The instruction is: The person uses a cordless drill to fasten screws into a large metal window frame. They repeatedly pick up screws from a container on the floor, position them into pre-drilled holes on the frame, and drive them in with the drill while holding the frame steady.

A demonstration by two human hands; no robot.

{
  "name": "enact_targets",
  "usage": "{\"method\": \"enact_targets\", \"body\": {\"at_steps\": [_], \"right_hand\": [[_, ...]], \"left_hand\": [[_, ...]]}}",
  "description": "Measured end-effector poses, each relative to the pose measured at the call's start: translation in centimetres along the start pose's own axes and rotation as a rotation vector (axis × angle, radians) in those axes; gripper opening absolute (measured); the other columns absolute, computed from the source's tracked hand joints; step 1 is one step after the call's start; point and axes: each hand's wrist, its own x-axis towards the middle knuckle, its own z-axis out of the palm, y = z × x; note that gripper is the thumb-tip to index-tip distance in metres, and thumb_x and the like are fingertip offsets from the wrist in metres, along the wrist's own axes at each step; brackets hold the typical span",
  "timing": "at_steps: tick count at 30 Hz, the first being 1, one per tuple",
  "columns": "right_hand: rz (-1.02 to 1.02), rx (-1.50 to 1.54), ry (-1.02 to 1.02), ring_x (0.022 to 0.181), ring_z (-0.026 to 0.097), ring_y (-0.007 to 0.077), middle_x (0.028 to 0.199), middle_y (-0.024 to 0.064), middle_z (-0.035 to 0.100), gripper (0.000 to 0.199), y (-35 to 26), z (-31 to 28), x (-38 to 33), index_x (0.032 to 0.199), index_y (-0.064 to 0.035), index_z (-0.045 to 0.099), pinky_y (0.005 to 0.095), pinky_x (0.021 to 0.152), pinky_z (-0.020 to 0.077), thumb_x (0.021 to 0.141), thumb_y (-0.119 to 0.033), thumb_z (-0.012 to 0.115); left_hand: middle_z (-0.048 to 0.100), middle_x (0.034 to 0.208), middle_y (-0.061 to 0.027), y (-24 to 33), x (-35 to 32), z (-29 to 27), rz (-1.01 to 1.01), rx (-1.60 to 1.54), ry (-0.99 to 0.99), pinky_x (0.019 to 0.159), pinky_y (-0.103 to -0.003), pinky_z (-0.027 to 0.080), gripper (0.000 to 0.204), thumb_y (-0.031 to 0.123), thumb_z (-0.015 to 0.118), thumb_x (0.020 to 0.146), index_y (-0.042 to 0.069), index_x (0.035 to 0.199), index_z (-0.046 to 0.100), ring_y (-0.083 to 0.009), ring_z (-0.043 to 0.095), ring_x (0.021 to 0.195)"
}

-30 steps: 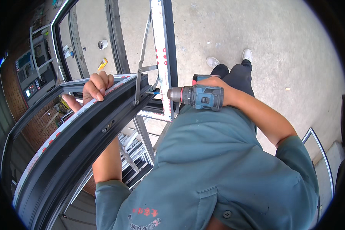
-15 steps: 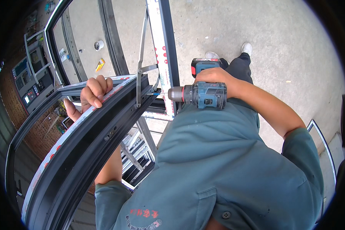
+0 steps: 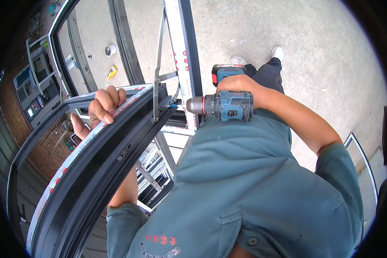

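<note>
My right hand (image 3: 241,84) is closed round the handle of a blue cordless drill (image 3: 234,106), which lies level with its chuck to the left. The drill's thin bit (image 3: 173,105) reaches the end of a dark window sash (image 3: 88,174), beside the metal stay arm (image 3: 160,53). Whether the tip touches a screw is too small to tell. My left hand (image 3: 102,105) grips the sash from its far side, fingers bent over the edge with the printed protective film. The stay arm links the sash to an upright frame bar (image 3: 181,56) covered in white film.
Farther left, more dark frame bars (image 3: 127,41) span the floor. A white tub (image 3: 110,50) and a yellow item (image 3: 112,72) lie on the concrete. Below the sash is a stack of profiles (image 3: 155,182). Another frame (image 3: 362,165) leans at the right, and a control cabinet (image 3: 36,101) stands far left.
My right hand and the drill have shifted slightly left, bringing the chuck closer to the sash end. My left hand keeps its grip on the sash.
</note>
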Motion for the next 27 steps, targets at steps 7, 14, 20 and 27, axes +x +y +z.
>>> {"method": "enact_targets", "body": {"at_steps": [7,14,20,27], "right_hand": [[-0.092,-0.108,0.045,0.09,0.069,0.0349,0.093,0.0128,0.071,0.022,-0.6,-0.8,0.9,0.1,-0.0081,0.068,0.0433,0.079,0.0541,0.079,-0.013,0.074],[-0.07,-0.186,-0.024,0.091,0.067,0.0363,0.092,0.0137,0.069,0.022,-0.7,-1.5,1.2,0.097,-0.0081,0.066,0.0447,0.077,0.0531,0.077,-0.013,0.074],[0.049,-0.005,-0.004,0.087,0.067,0.0386,0.089,0.0166,0.068,0.02,-0.7,0.1,0.2,0.096,-0.0062,0.065,0.0451,0.075,0.0523,0.08,-0.014,0.074],[0.035,-0.084,-0.053,0.085,0.067,0.0377,0.089,0.0155,0.069,0.024,-0.4,-0.4,0.3,0.099,-0.0064,0.066,0.0415,0.074,0.0527,0.079,-0.015,0.076]], "left_hand": [[0.043,0.073,-0.0002,0.0,-0.2,0.2,-0.013,-0.03,0.071,0.075,-0.034,0.029,0.082,0.068,0.024,0.103,0.01,0.077,0.075,-0.015,0.032,0.073],[0.042,0.073,-0.0001,0.0,-0.2,0.0,-0.013,-0.029,0.049,0.075,-0.033,0.028,0.081,0.068,0.024,0.103,0.01,0.077,0.075,-0.0149,0.031,0.073],[0.04,0.074,-0.0001,0.0,-0.2,-0.1,-0.004,-0.022,0.02,0.078,-0.034,0.032,0.089,0.068,0.011,0.104,0.01,0.08,0.074,-0.0166,0.034,0.074],[0.039,0.073,-0.0001,-0.1,-0.1,-0.2,0.005,-0.029,0.003,0.079,-0.035,0.033,0.091,0.068,0.009,0.104,0.01,0.08,0.074,-0.0171,0.034,0.074]]}}
